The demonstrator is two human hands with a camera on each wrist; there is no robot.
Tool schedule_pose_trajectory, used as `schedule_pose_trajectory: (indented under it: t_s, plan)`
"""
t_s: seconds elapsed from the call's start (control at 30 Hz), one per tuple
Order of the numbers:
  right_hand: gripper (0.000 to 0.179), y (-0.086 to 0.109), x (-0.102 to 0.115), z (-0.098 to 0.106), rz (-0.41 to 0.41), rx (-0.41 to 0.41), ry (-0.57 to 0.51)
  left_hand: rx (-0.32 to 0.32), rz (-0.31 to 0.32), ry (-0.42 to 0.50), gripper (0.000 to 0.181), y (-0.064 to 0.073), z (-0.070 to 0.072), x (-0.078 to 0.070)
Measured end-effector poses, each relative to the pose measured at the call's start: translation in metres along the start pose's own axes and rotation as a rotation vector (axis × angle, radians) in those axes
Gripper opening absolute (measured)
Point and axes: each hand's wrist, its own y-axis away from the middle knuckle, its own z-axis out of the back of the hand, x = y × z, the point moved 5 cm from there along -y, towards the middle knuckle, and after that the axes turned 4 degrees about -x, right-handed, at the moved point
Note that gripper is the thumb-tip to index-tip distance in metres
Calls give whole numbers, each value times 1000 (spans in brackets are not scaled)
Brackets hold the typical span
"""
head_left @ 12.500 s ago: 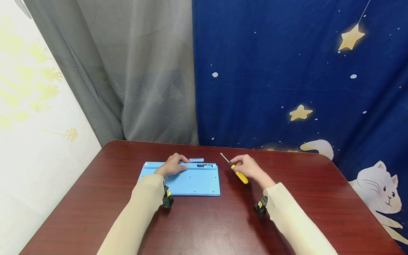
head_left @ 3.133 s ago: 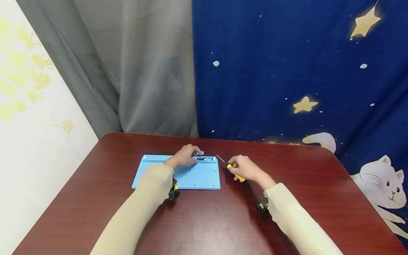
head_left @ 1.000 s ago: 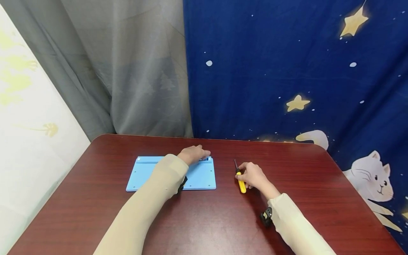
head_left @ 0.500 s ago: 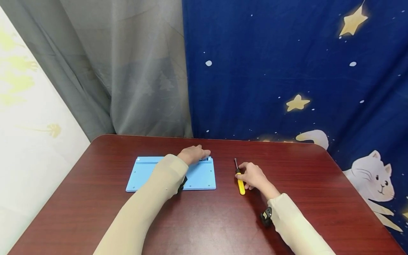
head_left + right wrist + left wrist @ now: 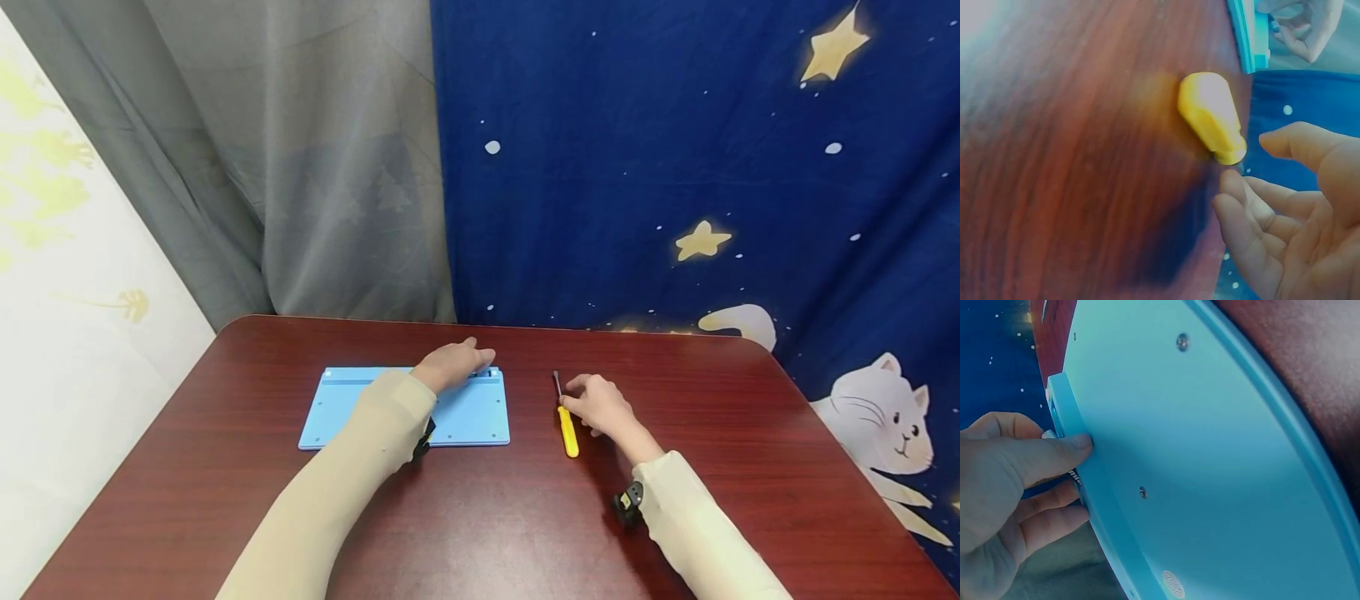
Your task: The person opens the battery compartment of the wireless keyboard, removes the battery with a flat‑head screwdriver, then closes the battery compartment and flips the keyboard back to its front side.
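Note:
A light blue keyboard lies underside up on the table, screws showing. My left hand is at the battery compartment along its far edge. In the left wrist view, the thumb bears on the compartment's edge with the fingers curled opposite. Between them shows part of a dark battery with white lettering; the hand covers most of it. A screwdriver with a yellow handle lies right of the keyboard, its tip pointing away from me. Just beside its shaft, my right hand has loosely bent fingers and holds nothing.
The dark red wooden table ends at a far edge against a grey curtain and a blue starry curtain. A white wall stands on the left.
My right hand has moved the screwdriver away from the keyboard and let go of it. My left hand has shifted right along the keyboard's far edge, over the battery compartment.

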Motion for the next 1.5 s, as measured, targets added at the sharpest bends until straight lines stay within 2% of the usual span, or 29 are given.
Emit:
schedule_pose_trajectory:
  t_s: [0.2,0.37,0.57,0.73,0.9,1.07,1.17,1.37,1.5]
  plan:
    - [32,5,17,7,27,-19,-6,-41,-29,-8,24,2,0,2]
    - [31,10,37,3,118,-23,-17,-65,-61,14,25,5,2,2]
    - [27,13,57,-17,186,47,-134,-82,-49,51,15,6,3,5]
    - [25,10,67,-36,255,104,-202,-109,-70,59,15,8,4,6]
    - [22,7,72,-49,314,83,-220,-156,-98,74,15,12,5,4]
    - [22,4,70,-57,292,33,-227,-209,-122,71,15,15,5,3]
    - [21,2,68,-59,254,21,-255,-215,-106,69,15,14,4,4]
    - [21,-1,61,-63,168,54,-410,-209,-44,110,13,13,2,7]
    - [21,-3,59,-64,130,66,-485,-239,-31,140,14,13,2,10]
